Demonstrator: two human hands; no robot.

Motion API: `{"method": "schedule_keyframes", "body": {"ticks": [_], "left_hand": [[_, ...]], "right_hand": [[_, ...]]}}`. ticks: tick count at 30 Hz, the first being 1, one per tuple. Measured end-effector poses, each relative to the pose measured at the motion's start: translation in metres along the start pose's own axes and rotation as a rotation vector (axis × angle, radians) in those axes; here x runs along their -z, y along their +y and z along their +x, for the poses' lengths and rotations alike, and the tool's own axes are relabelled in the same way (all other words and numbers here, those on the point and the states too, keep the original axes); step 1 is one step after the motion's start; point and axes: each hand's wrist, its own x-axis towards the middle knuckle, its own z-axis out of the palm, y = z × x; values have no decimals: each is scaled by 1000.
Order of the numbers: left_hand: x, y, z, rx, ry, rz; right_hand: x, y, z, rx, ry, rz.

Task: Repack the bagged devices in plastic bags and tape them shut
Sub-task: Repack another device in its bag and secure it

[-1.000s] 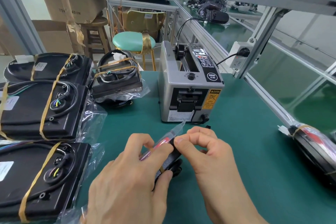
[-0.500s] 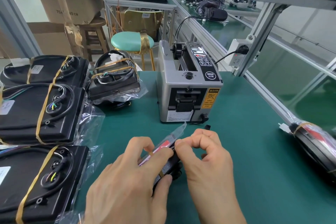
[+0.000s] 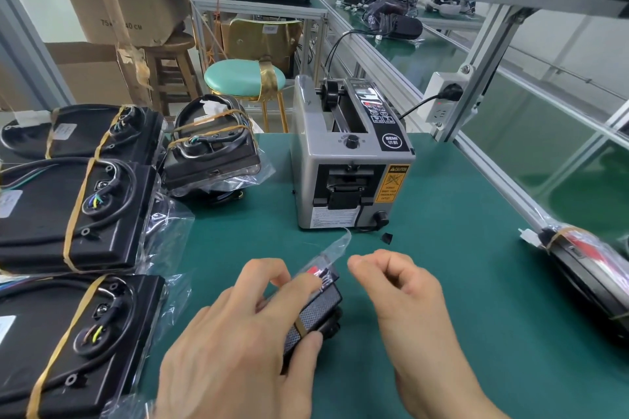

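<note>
Left hand (image 3: 245,333) grips the bagged device (image 3: 315,309) low at the centre of the green table (image 3: 459,282), thumb along its edge and fingers across its top; the device is black with a mesh-textured face, a red patch and a tan rubber band (image 3: 301,328) round it. The loose end of its clear plastic bag (image 3: 335,245) sticks up toward the tape dispenser (image 3: 350,160). Right hand (image 3: 405,289) sits just beside the bag, not touching it, fingers curled in, holding nothing that I can see.

The grey dispenser stands directly behind, with a yellow sticker (image 3: 394,184) headed "CAUTION" and a round black badge (image 3: 392,140) reading "SEMI" above two Chinese characters; the finer print is too small to read. A small black scrap (image 3: 387,237) lies just in front of it.

On the left, four more banded black devices in open bags: three (image 3: 75,211) in a column along the edge, one (image 3: 212,150) nearer the dispenser. Another bagged one (image 3: 592,269) lies at the right edge. Behind, a cardboard box (image 3: 119,3) shows "75" and "40 CM", a strap covering the middle.
</note>
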Motion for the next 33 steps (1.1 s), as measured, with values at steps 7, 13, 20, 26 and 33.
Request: {"method": "schedule_keyframes", "body": {"ticks": [7, 13, 20, 26, 33], "left_hand": [[-2, -1, 2, -3, -57, 12], [-4, -2, 2, 66, -72, 13], [0, -1, 5, 89, 3, 16], [8, -5, 8, 62, -40, 8], [7, -14, 14, 26, -216, 160]], "right_hand": [[8, -13, -6, 223, -210, -167], [3, -10, 2, 107, -256, -208], [-5, -2, 8, 85, -251, 7], [-8, 0, 9, 113, -393, -9], [-5, -4, 27, 128, -512, -69]]}}
